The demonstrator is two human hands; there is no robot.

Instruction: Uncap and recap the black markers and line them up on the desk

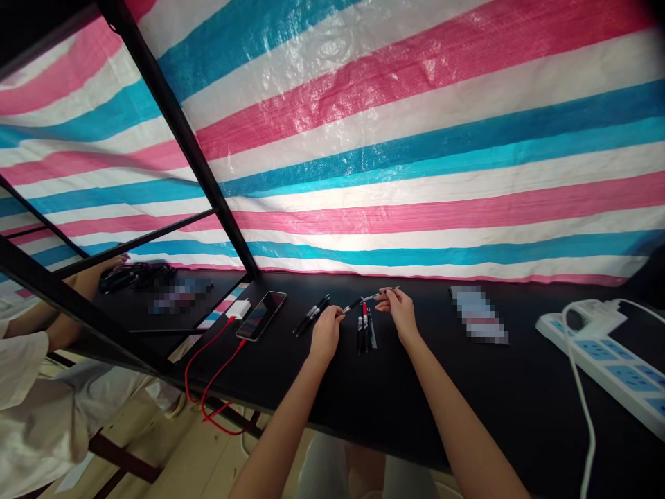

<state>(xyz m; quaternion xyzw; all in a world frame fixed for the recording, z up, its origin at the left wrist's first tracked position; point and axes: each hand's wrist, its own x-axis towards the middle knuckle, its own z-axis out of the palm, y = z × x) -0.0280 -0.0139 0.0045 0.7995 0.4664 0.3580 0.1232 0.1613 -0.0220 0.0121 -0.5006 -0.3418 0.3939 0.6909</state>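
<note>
Beyond the black metal frame [181, 135] on our far left, one co-worker [34, 388] in pale clothes has a hand near a tangle of black cables [138, 277], too bunched to count, and one blurred-out item [181, 296]. On our side of the frame, the black desk [364, 402] carries one white adapter [239, 309] and one phone [262, 317], lying screen up just beside it; a red cable [223, 369] runs from each, dropping over the front edge. Next come what look like two dark pens [313, 315], side by side. Our left hand [327, 333] has its fingers pinched on one pen part [354, 305], raised between our hands. Below it we count at least three pens or parts [365, 333] on the desk, one red at the top. The fingers of our right hand [399, 312] grasp one slender rod [371, 298] in line with that part; we cannot tell whether the two are joined. Well apart to the right lies one pixelated pale item [479, 315], then one white power strip [597, 350] holding a white plug [597, 319].
</note>
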